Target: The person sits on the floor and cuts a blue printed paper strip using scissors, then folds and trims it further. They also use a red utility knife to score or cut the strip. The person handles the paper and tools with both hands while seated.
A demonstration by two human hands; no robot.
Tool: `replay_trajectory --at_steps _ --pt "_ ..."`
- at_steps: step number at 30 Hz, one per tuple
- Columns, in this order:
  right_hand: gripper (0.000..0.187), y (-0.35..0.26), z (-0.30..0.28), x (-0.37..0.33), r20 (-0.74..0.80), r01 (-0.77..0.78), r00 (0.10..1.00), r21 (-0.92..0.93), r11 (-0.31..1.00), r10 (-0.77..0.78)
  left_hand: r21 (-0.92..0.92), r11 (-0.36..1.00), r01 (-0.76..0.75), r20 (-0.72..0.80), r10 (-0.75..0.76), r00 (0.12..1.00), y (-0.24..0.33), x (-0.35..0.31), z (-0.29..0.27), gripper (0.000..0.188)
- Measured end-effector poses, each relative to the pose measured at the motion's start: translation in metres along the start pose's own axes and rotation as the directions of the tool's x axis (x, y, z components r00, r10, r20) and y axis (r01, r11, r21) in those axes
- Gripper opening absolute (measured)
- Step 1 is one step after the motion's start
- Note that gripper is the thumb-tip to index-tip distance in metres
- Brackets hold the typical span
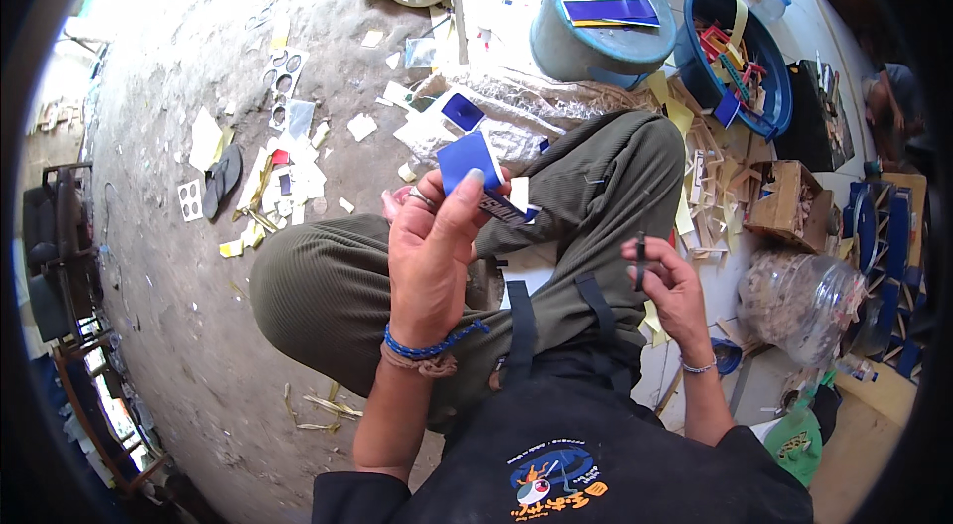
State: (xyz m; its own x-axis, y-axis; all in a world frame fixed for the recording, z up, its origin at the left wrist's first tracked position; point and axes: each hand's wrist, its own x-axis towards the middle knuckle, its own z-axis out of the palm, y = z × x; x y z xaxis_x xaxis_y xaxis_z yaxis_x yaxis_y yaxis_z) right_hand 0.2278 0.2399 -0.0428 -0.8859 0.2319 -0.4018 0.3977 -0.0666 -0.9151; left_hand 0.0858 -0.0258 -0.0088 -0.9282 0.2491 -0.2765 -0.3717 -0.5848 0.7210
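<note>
We sat with legs crossed in green trousers point(318, 271), our left hand point(429, 261) raised above them, thumb and fingers clamped on a folded blue-and-white card piece point(469, 163). Our right hand point(677, 298), to the right and apart from the card, had its fingers pinched on a small dark object point(640, 261) whose kind we could not tell. Paper scraps point(303, 182) littered the floor point(169, 296) on the left. On the far right, a blue basin point(777, 117) held coloured pieces, beside a bluish tub point(556, 43) topped with blue and white sheets point(611, 10).
</note>
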Motion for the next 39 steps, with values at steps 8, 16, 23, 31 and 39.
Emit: replay_trajectory --at_steps 8,16,23,31,39 --pt "0.028 -0.053 0.100 0.045 0.314 0.410 0.885 -0.173 0.895 -0.345 0.179 0.927 -0.329 0.079 0.320 0.944 -0.004 -0.013 -0.003 0.022" --pt "0.047 -0.072 0.117 0.051 0.478 0.561 0.777 -0.234 0.794 -0.409 0.221 0.881 -0.419 0.018 0.426 0.905 -0.002 -0.015 -0.007 0.023" --pt "0.039 -0.075 0.117 0.045 0.452 0.572 0.772 -0.185 0.799 -0.448 0.238 0.882 -0.407 0.065 0.404 0.913 0.000 -0.014 -0.006 0.023" --pt "0.035 -0.078 0.112 0.044 0.470 0.541 0.775 -0.149 0.828 -0.422 0.201 0.885 -0.420 0.034 0.423 0.906 0.000 -0.012 -0.001 0.018" --pt "0.034 -0.075 0.112 0.043 0.458 0.553 0.777 -0.168 0.816 -0.432 0.205 0.883 -0.423 0.007 0.431 0.903 0.000 -0.012 0.000 0.018"
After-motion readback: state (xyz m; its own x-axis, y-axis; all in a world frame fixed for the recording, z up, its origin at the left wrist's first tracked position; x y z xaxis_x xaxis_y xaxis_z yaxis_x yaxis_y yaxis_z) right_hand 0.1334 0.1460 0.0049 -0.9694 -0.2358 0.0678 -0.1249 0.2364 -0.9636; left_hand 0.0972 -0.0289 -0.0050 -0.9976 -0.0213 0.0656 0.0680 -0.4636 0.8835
